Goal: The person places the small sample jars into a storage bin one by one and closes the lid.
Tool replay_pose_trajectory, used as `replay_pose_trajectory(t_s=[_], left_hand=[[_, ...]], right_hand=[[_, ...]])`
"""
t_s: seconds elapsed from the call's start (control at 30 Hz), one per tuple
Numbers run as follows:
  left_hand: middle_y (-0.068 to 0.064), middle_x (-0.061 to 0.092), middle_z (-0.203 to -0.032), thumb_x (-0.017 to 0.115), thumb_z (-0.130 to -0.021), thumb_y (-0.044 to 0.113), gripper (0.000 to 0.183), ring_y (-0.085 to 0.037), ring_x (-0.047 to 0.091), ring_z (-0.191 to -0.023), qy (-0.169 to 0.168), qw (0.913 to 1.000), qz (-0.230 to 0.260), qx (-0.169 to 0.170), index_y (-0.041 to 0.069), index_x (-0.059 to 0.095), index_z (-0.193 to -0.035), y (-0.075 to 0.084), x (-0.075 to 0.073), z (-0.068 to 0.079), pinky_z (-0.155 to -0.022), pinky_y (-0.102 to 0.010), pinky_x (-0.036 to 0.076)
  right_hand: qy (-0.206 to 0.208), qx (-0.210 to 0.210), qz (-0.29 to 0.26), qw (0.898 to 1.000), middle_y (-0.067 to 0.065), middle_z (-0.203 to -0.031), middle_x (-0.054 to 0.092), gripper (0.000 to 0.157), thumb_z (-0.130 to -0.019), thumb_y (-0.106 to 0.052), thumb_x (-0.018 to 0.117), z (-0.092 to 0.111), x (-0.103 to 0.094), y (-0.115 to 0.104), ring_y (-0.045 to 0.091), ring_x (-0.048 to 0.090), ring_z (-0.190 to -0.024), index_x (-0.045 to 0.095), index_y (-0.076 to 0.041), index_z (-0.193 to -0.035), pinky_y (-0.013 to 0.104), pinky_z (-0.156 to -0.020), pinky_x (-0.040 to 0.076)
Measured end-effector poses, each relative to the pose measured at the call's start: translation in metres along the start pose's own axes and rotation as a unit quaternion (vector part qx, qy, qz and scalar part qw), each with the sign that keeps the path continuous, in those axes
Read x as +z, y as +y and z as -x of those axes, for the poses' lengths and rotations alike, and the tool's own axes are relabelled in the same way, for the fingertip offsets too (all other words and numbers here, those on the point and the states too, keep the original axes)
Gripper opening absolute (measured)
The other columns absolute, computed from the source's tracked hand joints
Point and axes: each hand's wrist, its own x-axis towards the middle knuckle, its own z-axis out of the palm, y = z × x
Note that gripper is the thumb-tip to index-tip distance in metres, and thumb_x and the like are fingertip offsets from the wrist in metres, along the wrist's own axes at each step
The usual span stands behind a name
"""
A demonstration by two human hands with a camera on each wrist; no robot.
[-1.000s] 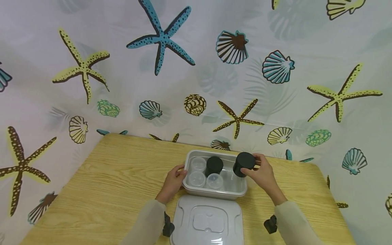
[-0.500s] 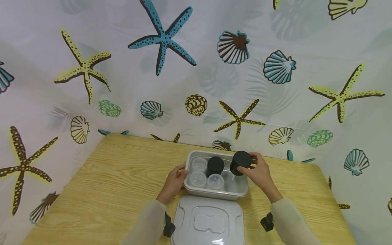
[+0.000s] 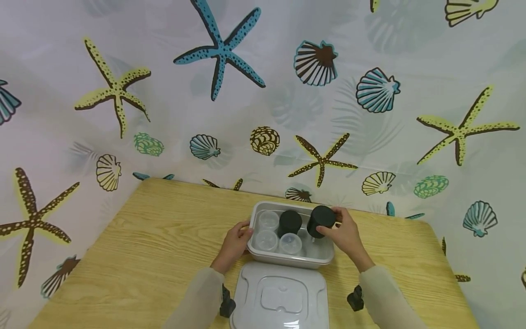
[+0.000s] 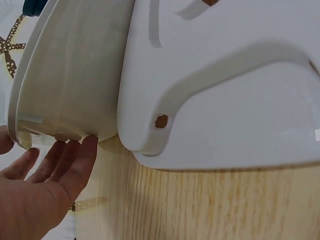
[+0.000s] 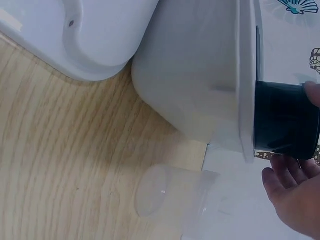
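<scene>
My right hand (image 3: 346, 233) holds a black cylindrical container (image 3: 322, 220) between thumb and fingers, over the right half of a white plastic box (image 3: 283, 260). In the right wrist view, the lower end of the black container (image 5: 285, 120) is hidden behind the box rim. Inside the box, a second black container (image 3: 290, 223) stands among several clear plastic cups (image 3: 266, 241). My left hand (image 3: 235, 241) grips the box's left end; in the left wrist view its fingertips (image 4: 90, 142) touch the outer wall below the rim.
A white lid (image 3: 281, 297) lies on the wooden table (image 3: 164, 246) in front of the box. In the right wrist view, a clear cup (image 5: 172, 195) stands beside the box. Behind the table hangs a cloth (image 3: 172, 105) printed with shells and starfish.
My right hand has moved left with the black container, from the box's right end further over its inside, then dipped slightly. The left hand stays at the box's left end.
</scene>
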Motion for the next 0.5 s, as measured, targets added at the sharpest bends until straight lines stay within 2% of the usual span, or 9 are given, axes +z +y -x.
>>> replay_pose_trajectory(t_s=[0.2, 0.5], left_hand=[[-0.025, 0.058, -0.124, 0.047, -0.101, 0.017, 0.040, -0.025, 0.064, -0.094, 0.001, 1.0000, 0.000, -0.002, 0.005, 0.044, -0.139, 0.000, -0.001, -0.001, -0.071, -0.035, 0.057], [-0.026, 0.057, -0.125, 0.047, -0.101, 0.018, 0.042, -0.028, 0.064, -0.096, -0.008, 0.9999, 0.005, 0.003, 0.004, 0.042, -0.140, -0.001, -0.002, 0.000, -0.073, -0.037, 0.057]], right_hand=[[-0.002, 0.003, 0.006, 1.000, 0.024, -0.130, 0.051, 0.066, -0.079, -0.017, 0.076, 0.000, 0.004, 0.004, 0.037, 0.048, -0.122, 0.042, 0.002, -0.132, 0.051, -0.105, 0.039], [-0.005, -0.009, -0.003, 1.000, 0.023, -0.128, 0.052, 0.065, -0.078, -0.016, 0.076, -0.004, 0.011, 0.012, 0.036, 0.048, -0.121, 0.043, 0.003, -0.130, 0.051, -0.106, 0.037]])
